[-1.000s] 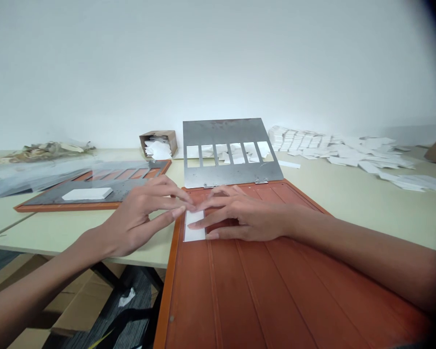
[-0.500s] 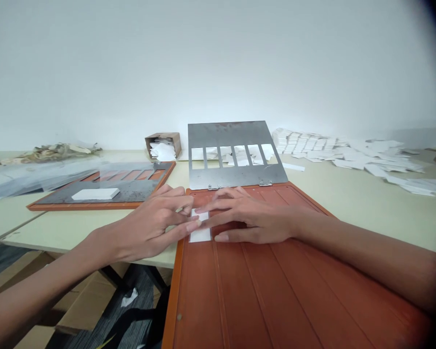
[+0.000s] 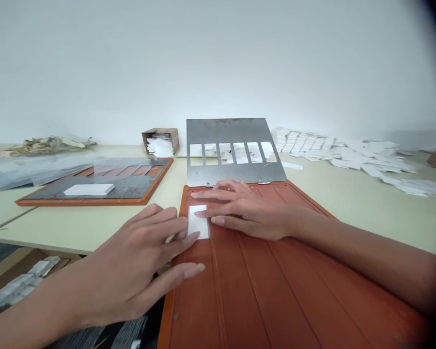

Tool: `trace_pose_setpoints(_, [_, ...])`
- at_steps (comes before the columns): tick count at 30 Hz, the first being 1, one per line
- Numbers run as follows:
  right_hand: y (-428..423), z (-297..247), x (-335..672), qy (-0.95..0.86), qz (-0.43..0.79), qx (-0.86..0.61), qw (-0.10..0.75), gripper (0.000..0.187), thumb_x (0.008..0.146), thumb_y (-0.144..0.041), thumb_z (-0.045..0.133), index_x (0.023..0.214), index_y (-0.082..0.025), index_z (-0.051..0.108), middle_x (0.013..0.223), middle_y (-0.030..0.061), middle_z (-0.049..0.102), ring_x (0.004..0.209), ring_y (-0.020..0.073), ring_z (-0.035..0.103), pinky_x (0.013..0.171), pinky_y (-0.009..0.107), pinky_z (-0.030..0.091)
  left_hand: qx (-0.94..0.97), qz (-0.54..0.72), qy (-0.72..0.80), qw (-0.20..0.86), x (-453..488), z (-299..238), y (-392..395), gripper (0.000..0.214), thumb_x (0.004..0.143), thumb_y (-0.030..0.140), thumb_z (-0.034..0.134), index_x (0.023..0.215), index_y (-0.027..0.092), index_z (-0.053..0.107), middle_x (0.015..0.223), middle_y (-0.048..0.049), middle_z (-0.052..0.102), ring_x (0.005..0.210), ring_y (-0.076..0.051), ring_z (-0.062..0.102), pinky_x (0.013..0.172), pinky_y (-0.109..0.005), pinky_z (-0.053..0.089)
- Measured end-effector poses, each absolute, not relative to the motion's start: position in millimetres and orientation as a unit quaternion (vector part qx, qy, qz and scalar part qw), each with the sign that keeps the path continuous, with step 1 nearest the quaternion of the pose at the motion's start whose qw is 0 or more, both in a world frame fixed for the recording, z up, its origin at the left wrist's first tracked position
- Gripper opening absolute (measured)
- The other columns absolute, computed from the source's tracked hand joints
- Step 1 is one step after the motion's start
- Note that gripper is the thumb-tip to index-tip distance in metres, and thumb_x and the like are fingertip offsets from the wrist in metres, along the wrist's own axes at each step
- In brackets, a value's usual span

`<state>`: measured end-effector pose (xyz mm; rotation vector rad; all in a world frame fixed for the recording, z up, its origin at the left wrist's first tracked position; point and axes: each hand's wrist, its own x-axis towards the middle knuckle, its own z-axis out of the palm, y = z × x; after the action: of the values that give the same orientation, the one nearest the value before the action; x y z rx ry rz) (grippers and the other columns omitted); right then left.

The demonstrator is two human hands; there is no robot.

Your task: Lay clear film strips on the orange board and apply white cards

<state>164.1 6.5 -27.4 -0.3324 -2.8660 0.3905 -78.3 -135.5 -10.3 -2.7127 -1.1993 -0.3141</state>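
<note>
A small white card (image 3: 197, 226) lies flat at the left edge of a reddish-brown grooved board (image 3: 269, 291), near its far end. My right hand (image 3: 245, 213) rests over the board with its fingers spread; a fingertip lies on the card. Left of the card, my left hand (image 3: 141, 264) has its index fingertip by the card's lower left edge. Its thumb is stretched out apart, over the board's left margin, while the other fingers are partly bent. Hinged to the board's far end, a grey metal plate (image 3: 225, 128) with several rectangular slots stands raised.
On the left a second board (image 3: 145, 198) carries a slotted grey plate and a white stack (image 3: 89, 189). Behind it is a small cardboard box (image 3: 174, 140) of papers. Loose white papers (image 3: 370, 157) spread at the right. Below the table edge sits an open carton (image 3: 10, 261).
My left hand has drawn back toward me and left, its thumb now spread away from the index finger. More of the white card shows. My right hand stays over it.
</note>
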Motion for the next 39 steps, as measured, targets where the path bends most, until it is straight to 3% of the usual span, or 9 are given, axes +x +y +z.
trace_pose_setpoints(5, [4,-25,162,-0.98,0.115,-0.124,0.107,0.04,0.108,-0.047,0.034,0.137,-0.043,0.061,0.164,-0.0096,0.033,0.143,0.0346,0.024,0.109,0.061,0.024,-0.903,-0.115,-0.406,0.075,-77,-19,-139,0.024,0.105,0.029,0.041,0.102,0.021,0.063,0.108,-0.006,0.063,0.097,-0.025,0.058,0.091,-0.042,0.041])
trace_pose_setpoints(11, [0,-22,162,-0.981,0.119,-0.097,0.12,0.04,0.107,-0.049,0.035,0.124,-0.042,0.07,0.162,-0.0116,0.036,0.146,0.0328,0.022,0.113,0.059,0.02,-0.904,-0.113,-0.408,0.065,-69,-18,-138,0.031,0.105,0.03,0.041,0.086,0.02,0.063,0.103,-0.0063,0.064,0.098,-0.026,0.058,0.097,-0.047,0.042])
trace_pose_setpoints(18, [-4,-26,161,-0.971,0.12,-0.158,0.131,0.044,0.107,-0.055,0.029,0.133,-0.047,0.063,0.168,-0.0151,0.016,0.145,0.0382,0.022,0.112,0.069,0.016,-0.904,-0.096,-0.411,0.067,-69,-18,-137,0.03,0.105,0.029,0.041,0.089,0.02,0.065,0.109,-0.006,0.064,0.101,-0.026,0.058,0.095,-0.045,0.043])
trace_pose_setpoints(23, [-8,-22,159,-0.971,0.148,-0.129,0.137,0.045,0.105,-0.057,0.032,0.116,-0.045,0.075,0.164,-0.0137,0.031,0.148,0.0336,0.023,0.117,0.061,0.018,-0.904,-0.1,-0.409,0.074,-72,-19,-137,0.025,0.104,0.023,0.042,0.099,0.023,0.067,0.104,-0.0024,0.065,0.098,-0.022,0.06,0.097,-0.039,0.041])
trace_pose_setpoints(29, [-11,-26,160,-0.95,0.127,-0.239,0.155,0.055,0.104,-0.064,0.023,0.128,-0.043,0.068,0.17,-0.0098,0.013,0.146,0.0414,0.02,0.111,0.073,0.019,-0.909,-0.088,-0.398,0.085,-73,-20,-135,0.026,0.103,0.021,0.043,0.095,0.023,0.067,0.096,-0.0014,0.064,0.102,-0.021,0.058,0.101,-0.035,0.038])
trace_pose_setpoints(32, [-10,-25,162,-0.955,0.16,-0.206,0.141,0.056,0.104,-0.063,0.025,0.119,-0.04,0.074,0.169,-0.0127,0.015,0.148,0.0383,0.016,0.117,0.067,0.016,-0.909,-0.088,-0.398,0.086,-74,-20,-135,0.028,0.104,0.022,0.042,0.095,0.024,0.068,0.095,-0.0014,0.064,0.101,-0.02,0.059,0.103,-0.035,0.039])
trace_pose_setpoints(35, [-8,-23,163,-0.959,0.199,-0.159,0.12,0.051,0.106,-0.057,0.023,0.125,-0.045,0.07,0.167,-0.0167,0.02,0.15,0.0325,0.016,0.121,0.062,0.011,-0.911,-0.088,-0.395,0.082,-75,-20,-135,0.025,0.103,0.022,0.044,0.1,0.024,0.068,0.099,-0.0018,0.065,0.103,-0.021,0.06,0.106,-0.036,0.038])
trace_pose_setpoints(39, [-8,-23,162,-0.947,0.173,-0.228,0.143,0.053,0.105,-0.06,0.024,0.127,-0.043,0.069,0.17,-0.0137,0.009,0.149,0.0384,0.015,0.117,0.07,0.013,-0.91,-0.089,-0.4,0.067,-75,-21,-136,0.026,0.104,0.02,0.041,0.105,0.023,0.067,0.107,-0.0025,0.066,0.105,-0.021,0.06,0.11,-0.04,0.035])
